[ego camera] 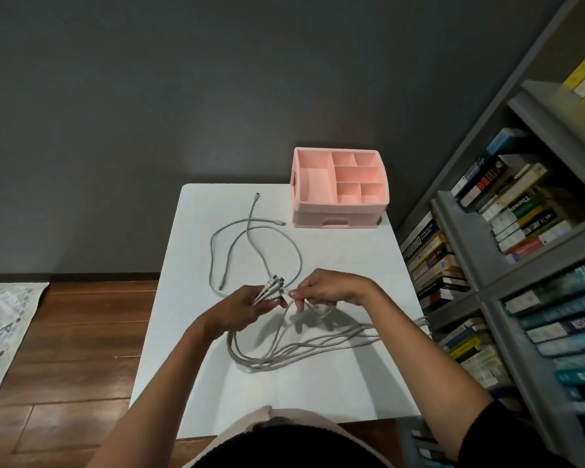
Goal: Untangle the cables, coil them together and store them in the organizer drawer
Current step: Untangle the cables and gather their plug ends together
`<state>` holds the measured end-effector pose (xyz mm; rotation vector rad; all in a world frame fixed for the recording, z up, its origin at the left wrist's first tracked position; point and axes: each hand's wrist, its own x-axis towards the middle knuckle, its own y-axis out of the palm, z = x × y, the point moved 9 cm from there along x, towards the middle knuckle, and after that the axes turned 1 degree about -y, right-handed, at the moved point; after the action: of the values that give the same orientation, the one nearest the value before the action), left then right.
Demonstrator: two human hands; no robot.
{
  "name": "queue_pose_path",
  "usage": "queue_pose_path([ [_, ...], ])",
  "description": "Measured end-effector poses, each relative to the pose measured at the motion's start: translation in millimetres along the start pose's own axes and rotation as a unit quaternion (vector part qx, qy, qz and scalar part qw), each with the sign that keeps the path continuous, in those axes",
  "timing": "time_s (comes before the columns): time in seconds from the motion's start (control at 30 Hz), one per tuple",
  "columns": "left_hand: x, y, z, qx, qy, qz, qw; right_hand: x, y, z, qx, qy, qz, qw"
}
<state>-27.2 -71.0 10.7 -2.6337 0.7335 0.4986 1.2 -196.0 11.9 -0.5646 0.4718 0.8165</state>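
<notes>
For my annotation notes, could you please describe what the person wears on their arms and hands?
The left hand and right hand are bare: no gloves, no visible ring or watch. Both forearms are uncovered. A black sleeve covers the right upper arm; none shows on the left.

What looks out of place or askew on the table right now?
A few cable loops run over the table's right edge beside the bookshelf, so they could slip off. Nothing looks spilled or damaged.
</notes>
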Motion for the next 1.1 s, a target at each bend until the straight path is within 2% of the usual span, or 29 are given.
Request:
queue_pose_path([
  [0.13, 2, -5, -3, -0.009, 0.010, -0.029, 0.999, -2, 6, -1, 0.049, -0.013, 0.032, 0.998],
  [0.27, 1, 2, -2, 0.005, 0.004, 0.007, 1.000, 2, 16, -3, 0.084, -0.027, 0.051, 0.995],
  [0.37, -3, -8, -2, 0.050, 0.014, 0.000, 0.999, 2, 24, -8, 0.079, -0.024, 0.082, 0.993],
  [0.47, -6, -33, 8, 0.107, 0.013, -0.041, 0.993, -7, 13, -23, 0.043, -0.006, 0.088, 0.995],
  [0.57, -17, -57, 21, 0.096, -0.003, -0.082, 0.992, -23, -9, -46, 0.024, 0.028, 0.078, 0.996],
  [0.8, -28, -65, 16, 0.101, -0.016, -0.093, 0.990, -34, -7, -67, 0.074, 0.069, 0.097, 0.990],
  [0.9, -35, -76, 30, 0.099, -0.030, -0.109, 0.989, -39, -15, -74, 0.067, 0.073, 0.080, 0.992],
  [1.1, -37, -82, 57, 0.128, -0.052, -0.125, 0.982, -51, -43, -102, -0.009, 0.105, -0.014, 0.994],
])
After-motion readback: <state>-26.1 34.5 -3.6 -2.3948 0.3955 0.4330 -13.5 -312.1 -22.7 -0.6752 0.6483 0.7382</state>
